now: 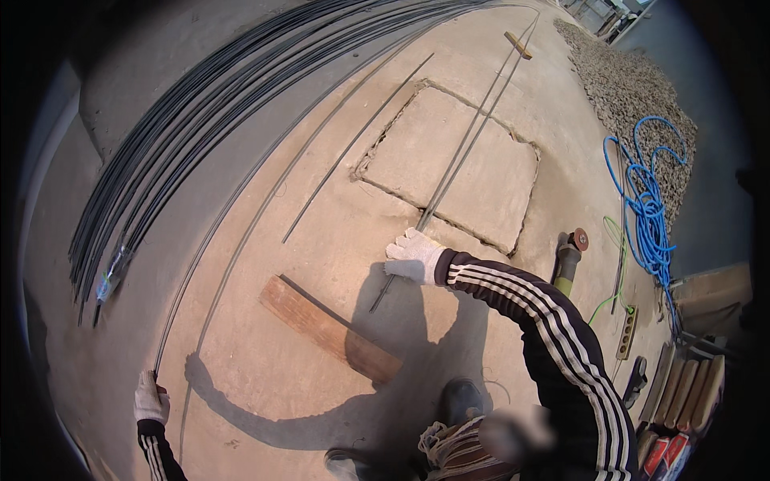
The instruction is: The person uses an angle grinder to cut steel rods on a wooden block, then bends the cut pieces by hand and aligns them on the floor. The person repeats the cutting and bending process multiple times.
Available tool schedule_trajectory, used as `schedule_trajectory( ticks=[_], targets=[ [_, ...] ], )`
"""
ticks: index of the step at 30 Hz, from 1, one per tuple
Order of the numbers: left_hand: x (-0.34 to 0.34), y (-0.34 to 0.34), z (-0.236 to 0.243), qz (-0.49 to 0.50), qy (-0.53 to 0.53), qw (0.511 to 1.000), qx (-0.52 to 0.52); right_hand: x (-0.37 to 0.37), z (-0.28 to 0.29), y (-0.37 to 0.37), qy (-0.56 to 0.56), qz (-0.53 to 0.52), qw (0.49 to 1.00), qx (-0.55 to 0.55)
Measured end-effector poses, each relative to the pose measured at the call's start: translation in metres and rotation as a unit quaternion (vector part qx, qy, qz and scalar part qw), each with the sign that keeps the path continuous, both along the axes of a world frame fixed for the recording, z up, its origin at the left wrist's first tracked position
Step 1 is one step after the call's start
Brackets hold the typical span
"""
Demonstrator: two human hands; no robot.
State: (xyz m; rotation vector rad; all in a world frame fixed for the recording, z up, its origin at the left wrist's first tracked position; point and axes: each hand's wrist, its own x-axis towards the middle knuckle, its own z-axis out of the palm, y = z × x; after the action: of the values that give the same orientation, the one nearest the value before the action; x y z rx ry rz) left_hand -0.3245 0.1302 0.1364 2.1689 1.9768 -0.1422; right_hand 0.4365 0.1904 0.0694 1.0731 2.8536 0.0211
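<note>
A dusty, pale tan concrete floor (273, 369) runs out around a roughly square concrete slab (425, 136) set into it. A dark, ragged joint (393, 192) with crumbled edges outlines the slab. Well to the left of the slab the floor becomes a duller grey area (176, 48), and past that, near the rim of the view, stands a pale upright strip (60, 136), too blurred to identify. To the right of the slab spreads a heap of grey gravel (613, 84), with a smooth blue-grey expanse (698, 72) beyond it, paving or wall, I cannot tell. Strong light throws a hard-edged shadow (337, 425) across the floor on the slab's near side.
</note>
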Motion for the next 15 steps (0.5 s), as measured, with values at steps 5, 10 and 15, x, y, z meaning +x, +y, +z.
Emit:
schedule_trajectory(
  ticks=[5,10,15],
  targets=[
    [0.029,-0.021,0.015,-0.008,0.014,0.996,0.085,0.017,0.068,-0.003,0.042,-0.008,0.995,0.091],
    [0.08,-0.048,0.039,0.001,-0.016,0.988,0.156,0.053,0.145,-0.009,0.063,-0.031,0.995,0.067],
    [0.167,-0.043,0.074,-0.031,-0.017,0.984,0.176,0.111,0.171,0.004,0.039,-0.105,0.99,0.089]
  ],
)
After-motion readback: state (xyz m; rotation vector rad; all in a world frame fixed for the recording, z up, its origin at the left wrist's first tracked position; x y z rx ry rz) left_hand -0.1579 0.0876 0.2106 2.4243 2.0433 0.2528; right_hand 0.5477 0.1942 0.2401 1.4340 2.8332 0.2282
